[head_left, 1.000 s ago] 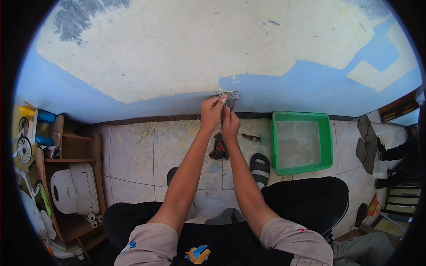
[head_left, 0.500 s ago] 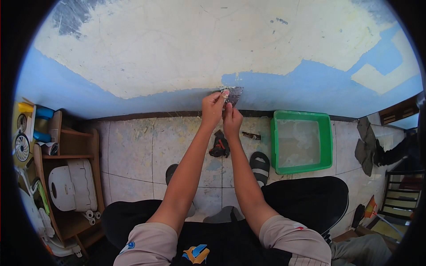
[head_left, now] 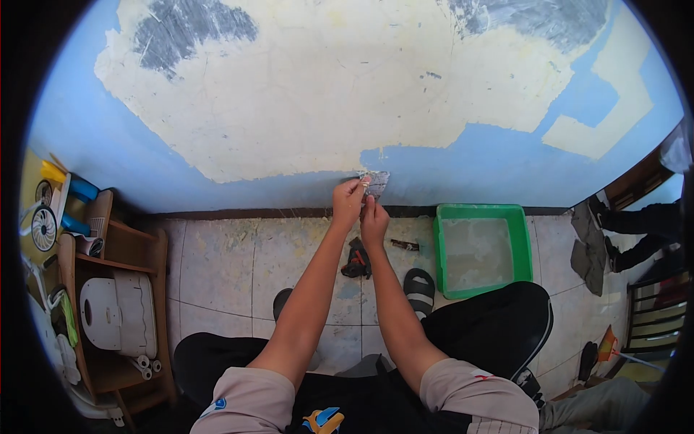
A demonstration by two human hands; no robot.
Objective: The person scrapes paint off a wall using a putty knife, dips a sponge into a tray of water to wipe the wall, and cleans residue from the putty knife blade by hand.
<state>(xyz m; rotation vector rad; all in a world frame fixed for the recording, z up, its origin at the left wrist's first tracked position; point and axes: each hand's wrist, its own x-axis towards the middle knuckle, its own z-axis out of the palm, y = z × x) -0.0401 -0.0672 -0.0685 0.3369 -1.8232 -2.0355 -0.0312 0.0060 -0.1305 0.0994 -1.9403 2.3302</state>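
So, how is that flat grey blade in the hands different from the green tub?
Size: the flat grey blade is small; the green tub is much larger.
Shape: the blade is thin; the tub is walled and open-topped.
Place: the blade is raised in the right hand, with the left hand at it; the tub stands on the floor.
Both are near the wall.

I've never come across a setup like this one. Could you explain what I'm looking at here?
There is no machine: a person works bare-handed, filmed by a camera worn on their head that looks forward and down. Ahead is a wall with blue paint around a large pale patch. The right hand holds a flat, scraper-like blade near the wall; the left hand has its fingers at the blade's left edge. On the tiled floor are pale flakes, a green basin of cloudy liquid, and a dark tool with red parts.
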